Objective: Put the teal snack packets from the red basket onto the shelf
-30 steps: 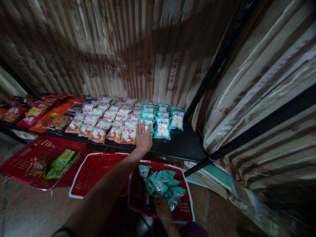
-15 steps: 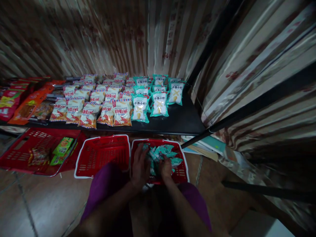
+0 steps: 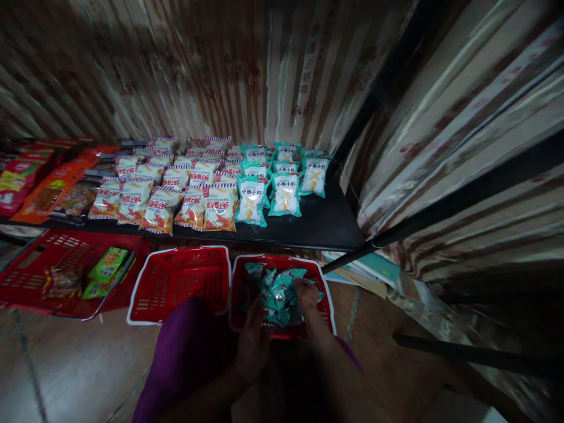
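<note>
Several teal snack bags lie heaped in the red basket with a white rim, in front of the shelf. At the basket's front left edge is my left hand, dim, its fingers pointing in beside the bags; how they are bent is hard to make out. My right hand reaches over the right side of the heap and touches the bags, its fingers curled and partly hidden. Above, on the black shelf, teal bags stand in rows beside white and orange bags.
To the left sit a second red basket and a wider one holding green packets. Orange packs lie at the shelf's left. A black post slants at the right, near books on the floor.
My left hand has drawn back towards me from over the bags. My right hand has shifted slightly right and up. More of the teal heap shows between them.
</note>
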{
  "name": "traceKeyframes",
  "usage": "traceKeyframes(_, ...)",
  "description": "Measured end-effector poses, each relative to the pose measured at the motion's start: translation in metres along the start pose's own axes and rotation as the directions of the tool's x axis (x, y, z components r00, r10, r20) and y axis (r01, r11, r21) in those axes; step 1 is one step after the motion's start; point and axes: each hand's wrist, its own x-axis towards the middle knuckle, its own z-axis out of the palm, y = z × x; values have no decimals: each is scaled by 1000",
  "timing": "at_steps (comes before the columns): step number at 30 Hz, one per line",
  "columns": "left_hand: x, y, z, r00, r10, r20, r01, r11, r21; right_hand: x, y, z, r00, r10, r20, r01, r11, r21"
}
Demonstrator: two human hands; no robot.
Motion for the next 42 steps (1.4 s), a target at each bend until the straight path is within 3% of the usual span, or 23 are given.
traceKeyframes(3,13,-3,-6,958,-279,-72,257,941,-222,-27,-13,-19,999,11,33,-19,968,251)
traceKeyframes(4,19,1,-10,917,-395,-56,356,873,-332,-36,-20,-27,999,5,51,-22,947,321)
traceKeyframes(6,33,17,-20,816,-569,102,520,647,-558,-54,-35,-43,996,-12,93,-29,906,422)
traceKeyframes(8,45,42,-32,793,-536,290,545,411,-731,-72,-52,-60,989,-30,146,-46,870,492)
traceKeyframes(10,51,69,-42,807,-392,442,566,299,-768,-89,-70,-75,973,-41,225,-98,813,573)
traceKeyframes(12,49,91,-49,844,-330,424,526,347,-777,-105,-88,-88,962,-98,255,-79,794,603)
traceKeyframes(16,33,116,-58,928,-292,232,352,478,-804,-129,-120,-101,943,-203,264,-2,790,613)
traceKeyframes(20,12,125,-69,959,-244,143,259,551,-794,-138,-141,-101,948,-202,247,29,826,564)
traceKeyframes(23,-2,130,-79,967,-250,53,193,578,-793,-140,-151,-99,944,-271,188,170,888,427)
traceKeyframes(26,-13,132,-85,964,-264,-26,141,593,-792,-151,-161,-99,862,-496,108,472,861,187)
traceKeyframes(28,-19,132,-88,958,-282,-61,126,598,-791,-163,-168,-100,768,-633,97,638,769,-34)
traceKeyframes(30,-21,133,-91,954,-292,-72,115,573,-811,-175,-175,-102,695,-712,101,715,670,-198)
traceKeyframes(32,-22,135,-96,956,-288,-55,113,533,-839,-182,-181,-106,665,-741,93,738,633,-234)
traceKeyframes(35,-23,144,-109,974,-226,26,143,519,-843,-176,-190,-115,662,-736,145,748,661,-59)
traceKeyframes(38,-30,157,-124,982,-132,135,186,563,-805,-161,-205,-130,659,-649,380,618,755,219)
traceKeyframes(40,-38,166,-129,973,-88,213,222,612,-759,-152,-219,-141,629,-540,559,464,838,288)
traceKeyframes(42,-48,172,-127,954,-48,295,251,663,-705,-148,-233,-149,594,-483,643,385,873,300)
